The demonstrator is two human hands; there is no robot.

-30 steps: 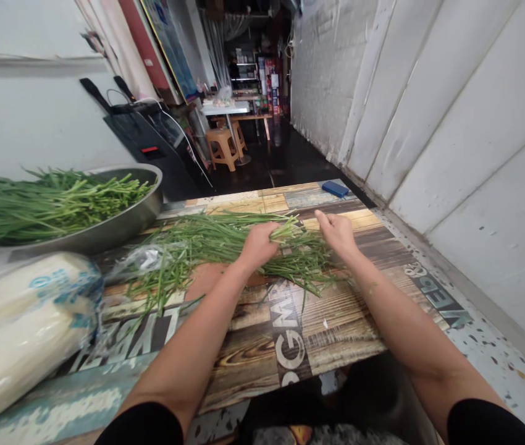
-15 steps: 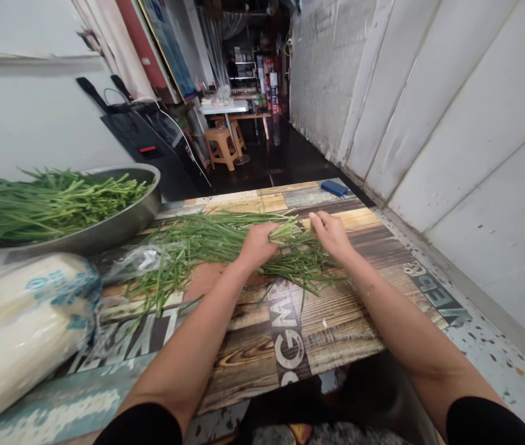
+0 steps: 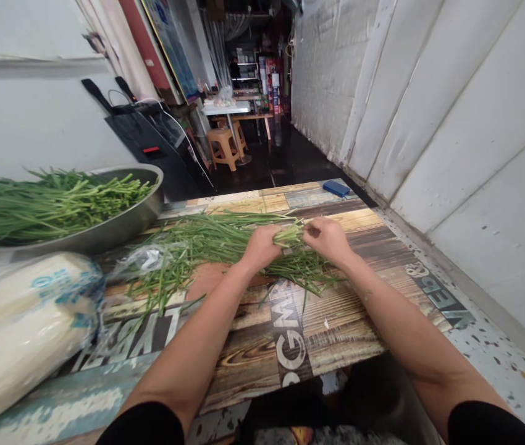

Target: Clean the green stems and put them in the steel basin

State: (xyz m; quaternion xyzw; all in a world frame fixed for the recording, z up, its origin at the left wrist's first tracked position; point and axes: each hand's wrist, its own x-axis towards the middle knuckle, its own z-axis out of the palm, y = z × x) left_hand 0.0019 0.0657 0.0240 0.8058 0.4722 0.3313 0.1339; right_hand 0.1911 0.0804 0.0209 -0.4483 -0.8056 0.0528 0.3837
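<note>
My left hand (image 3: 262, 246) is wrapped round a bunch of garlic chives (image 3: 290, 235), whose pale cut ends stick out to the right of the fist. My right hand (image 3: 326, 238) is closed in a pinch right at those ends; whatever lies between its fingertips is too small to make out. Loose chives (image 3: 207, 238) spread over the tabletop to the left of and beneath my hands, partly across a brown flat patch. More chives (image 3: 72, 204) fill a wide metal bowl (image 3: 144, 213) at the far left.
A plastic bag of long white pieces (image 3: 26, 334) lies at the front left, near a crumpled clear bag (image 3: 144, 259). A blue box (image 3: 335, 188) sits at the table's far edge. White panels (image 3: 466, 111) line the right side. Stools (image 3: 223, 147) stand beyond.
My right hand has come left and slightly down to the cut ends of the bunch, its fingers pinching there. My left hand keeps its grip almost in place.
</note>
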